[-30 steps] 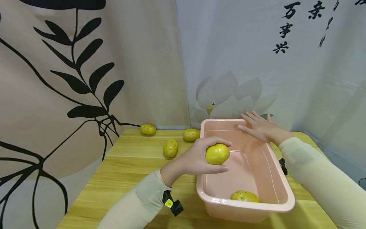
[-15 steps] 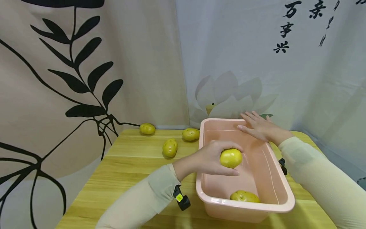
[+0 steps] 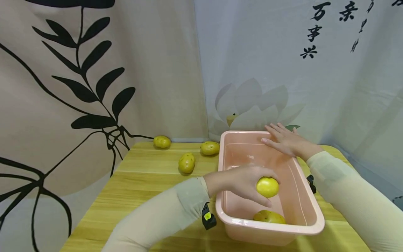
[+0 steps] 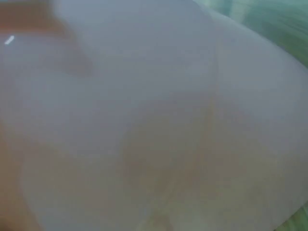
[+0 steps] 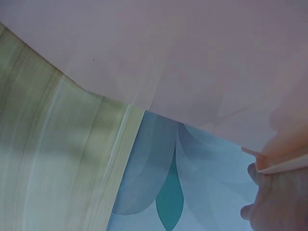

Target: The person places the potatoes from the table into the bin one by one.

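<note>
In the head view my left hand [image 3: 247, 182] holds a yellow potato [image 3: 267, 187] between thumb and fingers, inside the pink basin [image 3: 253, 229]. Below it, near the basin's front wall, lies another potato [image 3: 269, 216]. My right hand [image 3: 284, 140] rests over the basin's far right corner, its fingers straight and thumb on the inner side. The right wrist view shows the right hand [image 5: 281, 202] at the rim, with the basin's outer wall [image 5: 144, 53] above. A blurred pink basin wall [image 4: 144, 72] fills most of the left wrist view.
To the left of the basin, three potatoes lie on the wooden table [image 3: 141, 196]: one at the back edge [image 3: 162, 141], one beside the basin [image 3: 210, 148] and one nearer [image 3: 187, 163]. A printed curtain [image 3: 163, 70] hangs behind the table.
My left hand has carried its potato right and down, from over the basin's left rim into the basin. The right hand has stayed on the corner.
</note>
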Demonstrator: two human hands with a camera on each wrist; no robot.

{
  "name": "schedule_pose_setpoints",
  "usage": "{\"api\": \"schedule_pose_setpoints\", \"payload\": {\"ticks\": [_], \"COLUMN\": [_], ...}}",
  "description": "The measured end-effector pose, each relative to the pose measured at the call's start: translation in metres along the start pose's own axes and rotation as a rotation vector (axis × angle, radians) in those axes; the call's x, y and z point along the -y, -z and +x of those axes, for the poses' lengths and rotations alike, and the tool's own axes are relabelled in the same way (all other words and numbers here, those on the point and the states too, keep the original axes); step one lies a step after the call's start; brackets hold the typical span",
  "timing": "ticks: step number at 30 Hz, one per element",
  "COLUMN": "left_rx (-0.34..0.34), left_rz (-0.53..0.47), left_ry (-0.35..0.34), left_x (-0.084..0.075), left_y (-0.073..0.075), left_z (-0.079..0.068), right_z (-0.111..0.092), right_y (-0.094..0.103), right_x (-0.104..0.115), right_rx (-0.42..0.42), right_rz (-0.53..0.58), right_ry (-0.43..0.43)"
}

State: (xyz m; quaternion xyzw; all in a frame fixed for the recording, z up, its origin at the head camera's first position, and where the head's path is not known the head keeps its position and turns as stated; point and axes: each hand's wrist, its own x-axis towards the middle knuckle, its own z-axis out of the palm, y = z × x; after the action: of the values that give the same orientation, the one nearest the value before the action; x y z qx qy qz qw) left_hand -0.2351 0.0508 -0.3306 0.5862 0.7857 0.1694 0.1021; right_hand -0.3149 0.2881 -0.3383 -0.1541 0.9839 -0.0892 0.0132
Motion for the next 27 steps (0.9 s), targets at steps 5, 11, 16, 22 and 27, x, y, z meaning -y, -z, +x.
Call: {"api": "schedule_pose_setpoints", "payload": {"ticks": [5,11,16,22,27], "left_rx": [0.089,0.126,0.166,0.226,0.252], "left_rz": [0.012,-0.041,-0.076,-0.056,-0.077], "left_ry": [0.026,0.04,0.035,0.036,0.033], "left_x": [0.0,0.001,0.002,0.001,0.001], "left_y": [-0.006,-0.008,-0.01,-0.013,-0.012], "left_z": [0.007,0.008,0.009,0.011,0.011], "right_z": [0.001,0.003,0.002,0.001,0.002], "right_y": [0.0,0.001,0.0,0.0,0.0], "right_x": [0.001,0.001,0.0,0.0,0.0], "right_rx": [-0.006,-0.008,0.0,0.008,0.01], "right_rz": [-0.012,-0.01,0.0,-0.002,0.0], "right_ry": [-0.001,-0.001,-0.002,-0.004,-0.005]}}
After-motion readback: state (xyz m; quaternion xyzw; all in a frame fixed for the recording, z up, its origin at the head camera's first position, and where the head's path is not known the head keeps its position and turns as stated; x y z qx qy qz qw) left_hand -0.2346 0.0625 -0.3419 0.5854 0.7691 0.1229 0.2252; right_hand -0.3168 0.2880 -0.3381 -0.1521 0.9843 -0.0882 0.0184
